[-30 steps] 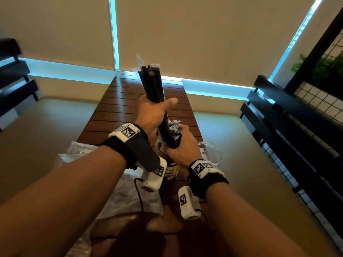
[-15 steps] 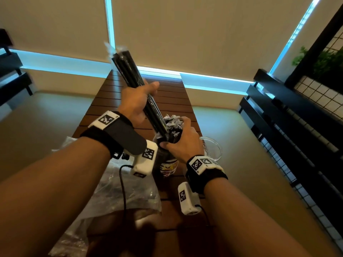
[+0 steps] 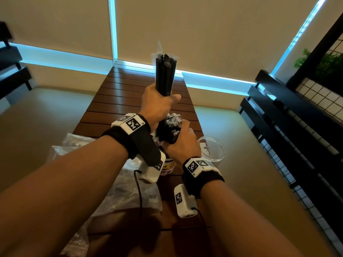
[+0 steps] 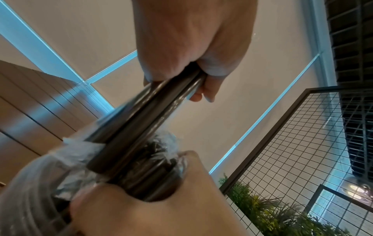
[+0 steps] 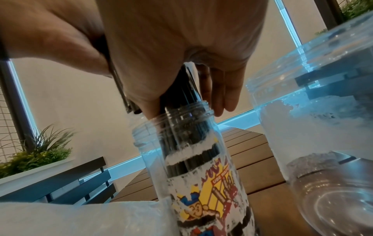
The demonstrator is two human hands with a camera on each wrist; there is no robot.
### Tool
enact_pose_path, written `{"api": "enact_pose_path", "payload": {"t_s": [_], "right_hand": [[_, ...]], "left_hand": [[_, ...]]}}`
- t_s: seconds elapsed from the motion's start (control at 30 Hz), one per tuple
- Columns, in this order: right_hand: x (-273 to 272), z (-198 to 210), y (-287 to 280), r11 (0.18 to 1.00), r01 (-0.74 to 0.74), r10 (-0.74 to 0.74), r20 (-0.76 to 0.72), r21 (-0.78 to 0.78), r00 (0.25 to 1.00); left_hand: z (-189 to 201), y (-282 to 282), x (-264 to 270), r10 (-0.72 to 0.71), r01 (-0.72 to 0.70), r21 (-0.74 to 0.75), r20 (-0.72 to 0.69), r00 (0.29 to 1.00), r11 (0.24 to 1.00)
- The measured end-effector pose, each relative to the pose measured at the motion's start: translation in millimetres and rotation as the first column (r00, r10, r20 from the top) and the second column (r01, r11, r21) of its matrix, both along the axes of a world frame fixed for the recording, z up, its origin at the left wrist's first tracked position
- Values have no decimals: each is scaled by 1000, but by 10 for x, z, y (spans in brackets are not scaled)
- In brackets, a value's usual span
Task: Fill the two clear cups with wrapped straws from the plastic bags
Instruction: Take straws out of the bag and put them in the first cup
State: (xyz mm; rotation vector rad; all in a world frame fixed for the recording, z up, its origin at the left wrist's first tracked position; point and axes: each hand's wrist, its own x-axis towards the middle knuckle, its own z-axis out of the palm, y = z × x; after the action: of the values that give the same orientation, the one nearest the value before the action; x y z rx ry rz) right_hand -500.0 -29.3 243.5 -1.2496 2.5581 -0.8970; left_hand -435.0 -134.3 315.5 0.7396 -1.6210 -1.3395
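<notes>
My left hand (image 3: 159, 104) grips a bundle of black wrapped straws (image 3: 165, 75) and holds it upright above the table; in the left wrist view my left hand (image 4: 193, 47) is wrapped round the bundle (image 4: 145, 124). Below it, my right hand (image 3: 182, 143) curls round the tops of the straws (image 3: 172, 123) that stand in a clear cup with a colourful label (image 5: 191, 159). The bundle's lower end sits beside these straws at the cup mouth. A second clear cup (image 3: 211, 149) stands to the right, and I see no straws in it.
A crumpled plastic bag (image 3: 130, 191) lies on the slatted wooden table (image 3: 130, 93) to the left of the cups. Black railings (image 3: 278, 112) and a wire grid with plants run along the right side. Blinds hang behind the table's far end.
The bundle in my left hand leaned to the left half a second ago and now stands upright again, further right. My right hand has kept its hold at the cup mouth.
</notes>
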Motion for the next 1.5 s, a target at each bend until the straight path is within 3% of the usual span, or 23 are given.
{"api": "enact_pose_path", "payload": {"t_s": [0.37,0.5,0.67,0.77,0.9,0.97,1.1,1.23,1.3,1.37,1.5], "right_hand": [[-40,25,-39,988,-150,156,270,-42,950],[4,-41,-100,994,-85,97,199,-68,975],[69,-103,-118,991,-87,100,127,-105,987],[58,-86,-99,992,-92,102,114,-90,988],[70,-86,-91,992,-91,102,118,-91,988],[81,-83,-92,993,-84,95,122,-88,988],[85,-88,-79,993,-88,98,118,-85,988],[95,-57,-72,993,-83,94,127,-88,987],[94,-47,-67,994,-84,93,143,-72,985],[89,-59,-65,994,-99,106,141,-56,984],[69,-106,-66,994,-59,73,154,-94,985]], "left_hand": [[-265,-118,69,26,-11,155,-93,995,988],[-437,-71,111,-35,44,164,-53,998,985],[-709,-31,131,-8,13,-23,178,984,1000],[-821,-71,210,-44,56,-49,221,974,997],[-594,37,393,-125,164,-147,244,962,975],[-435,63,448,-99,146,-189,238,966,971],[16,-2,431,48,61,-437,234,971,897],[140,-25,322,83,219,-642,407,910,735],[-79,14,335,83,351,-658,533,842,666],[-287,36,409,63,443,-607,633,772,660],[-321,0,484,72,456,-584,664,744,672]]}}
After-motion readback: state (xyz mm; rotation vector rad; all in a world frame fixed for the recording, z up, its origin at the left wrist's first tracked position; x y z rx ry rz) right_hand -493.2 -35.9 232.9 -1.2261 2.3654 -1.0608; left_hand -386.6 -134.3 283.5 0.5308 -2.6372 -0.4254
